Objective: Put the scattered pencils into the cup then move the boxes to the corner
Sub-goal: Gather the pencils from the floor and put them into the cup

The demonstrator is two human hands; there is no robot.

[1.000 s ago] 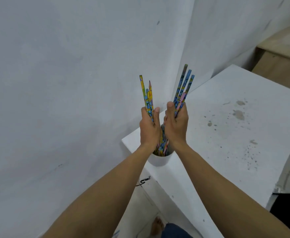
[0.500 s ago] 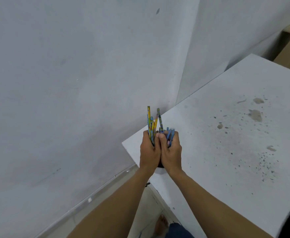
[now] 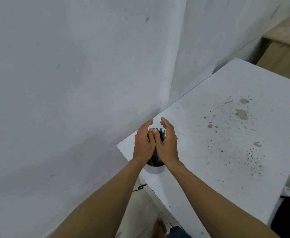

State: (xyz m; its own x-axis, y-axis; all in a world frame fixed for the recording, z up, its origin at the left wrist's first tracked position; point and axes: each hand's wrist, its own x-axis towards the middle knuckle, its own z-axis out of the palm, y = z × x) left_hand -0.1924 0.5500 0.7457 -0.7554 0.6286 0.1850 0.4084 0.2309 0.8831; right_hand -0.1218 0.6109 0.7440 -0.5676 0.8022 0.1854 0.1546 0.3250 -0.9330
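At the near-left corner of the white bench [image 3: 226,152], close against the pale wall [image 3: 72,83], is where your work sits. The bench top is large, bare apart from a scatter of brown stains and dark specks toward its right side; no boxes show anywhere in view, so you will have to look elsewhere for them.

On that corner stands the white cup [image 3: 155,169], only its near rim and wall showing below your wrists. It is small and probably light, so it could tip if you lean on the bundle; steady it by the wall, low down, if you must shift it.

Your left hand [image 3: 143,143] and right hand [image 3: 166,145] are cupped together above the cup, thumbs touching, fingers loosened and spread rather than clenched. They enclose the bundle without visibly gripping it, as far as can be judged.

The pencils [image 3: 160,132] stand in the cup between your palms, their coloured tops just showing past your thumbs and their shafts visible at the cup mouth. They are thin, stiff, light and smooth, apt to roll or fan out; handle them as a bunch, around the middle of the shafts.
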